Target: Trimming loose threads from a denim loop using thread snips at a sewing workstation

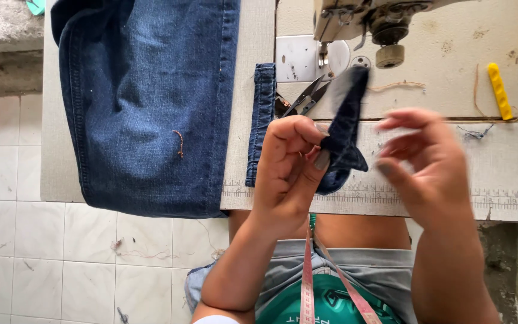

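Note:
My left hand (289,165) pinches a small dark denim piece (344,123) between thumb and fingers, holding it upright above the sewing table (253,36). A pair of thread snips (307,99) pokes out from behind that hand, and I cannot tell whether the hand holds them. My right hand (430,165) hovers just right of the denim piece, blurred, fingers apart and holding nothing. A narrow denim strip (262,123) lies flat on the table left of my left hand. Blue jeans (148,102) drape over the table's left part.
The sewing machine head (370,24) and its white needle plate (298,57) stand at the back. A yellow tool (499,90) lies on the machine bed at right. A printed ruler (511,201) runs along the table's front edge. A pink measuring tape (308,276) hangs at my chest.

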